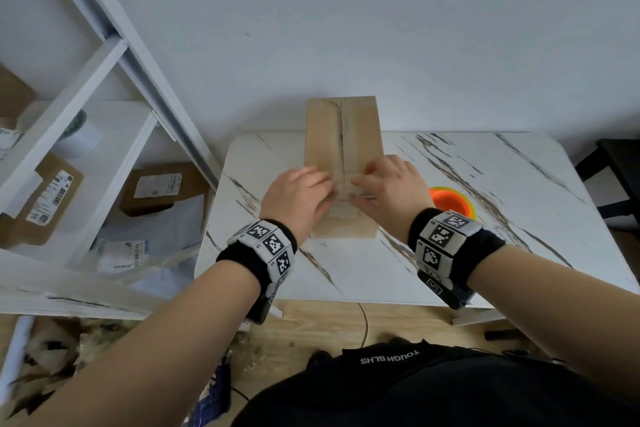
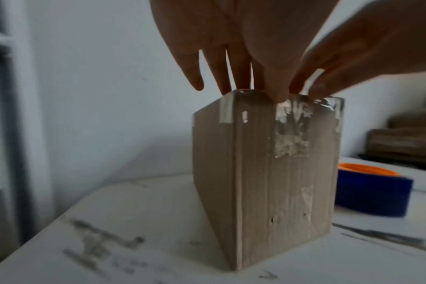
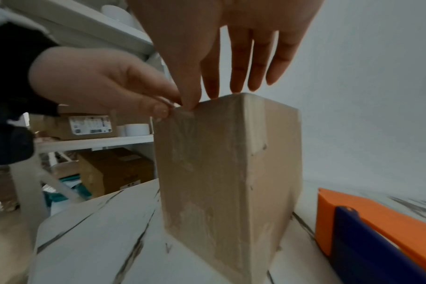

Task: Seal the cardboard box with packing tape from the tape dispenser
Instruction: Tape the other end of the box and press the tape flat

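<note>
While both hands work at the near end of the cardboard box, its long axis runs straight away from the person toward the desk's far edge, seam and clear tape along it. Left hand presses with straight fingers; right hand likewise, thumb on the top edge. Neither grips anything. Off the right hand's side, the orange and blue tape dispenser sits nearer the right edge. Shirt print reads "TOUGH SLHS"; shelf parcel labels are illegible.
</note>
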Available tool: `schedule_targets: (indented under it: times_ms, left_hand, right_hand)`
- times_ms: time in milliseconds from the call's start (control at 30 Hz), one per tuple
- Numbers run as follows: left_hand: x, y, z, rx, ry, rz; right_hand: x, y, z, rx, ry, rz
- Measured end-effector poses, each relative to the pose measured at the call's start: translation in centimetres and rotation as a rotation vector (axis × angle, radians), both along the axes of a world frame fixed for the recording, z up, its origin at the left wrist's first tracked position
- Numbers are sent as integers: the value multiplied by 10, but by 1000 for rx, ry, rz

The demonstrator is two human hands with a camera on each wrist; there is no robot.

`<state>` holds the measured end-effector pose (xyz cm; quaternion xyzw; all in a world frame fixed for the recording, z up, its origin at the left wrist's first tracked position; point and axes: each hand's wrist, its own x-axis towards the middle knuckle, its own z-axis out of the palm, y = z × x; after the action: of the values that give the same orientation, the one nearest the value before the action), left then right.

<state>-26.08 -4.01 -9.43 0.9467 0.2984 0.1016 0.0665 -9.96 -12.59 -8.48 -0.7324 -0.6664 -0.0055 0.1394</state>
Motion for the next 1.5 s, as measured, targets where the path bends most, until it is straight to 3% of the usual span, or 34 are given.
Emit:
schedule_targets:
  times_ms: [167, 300, 467, 733, 967, 1133, 1200, 1433, 1500]
  left_hand:
    - [11, 3, 2, -6, 165, -73]
    - [13, 2, 0, -20, 60, -49]
    - [16, 3, -5, -95, 151, 12]
    - [13, 9, -14, -125, 73, -19]
    - [-3, 18, -19, -28, 27, -173]
    - [-11, 20, -22, 21, 35, -107]
    - [-10, 18, -21, -55, 40, -94]
    - [-12, 25, -17, -17, 127, -97]
    - [-13, 24, -17, -67, 195, -78]
  right_hand:
    - [-8, 13, -4, -130, -136, 86]
    - [-5, 15, -14, -103, -176, 88]
    - [-3, 15, -19, -47, -200, 103]
    - [4, 14, -20, -2, -234, 167]
    - [30, -5, -32, 112, -146, 217]
    - [37, -10, -48, 131, -72, 215]
    - [41, -14, -55, 87, -60, 217]
    - [37, -15, -46, 96, -18, 191]
    - [29, -14, -35, 79, 18, 112]
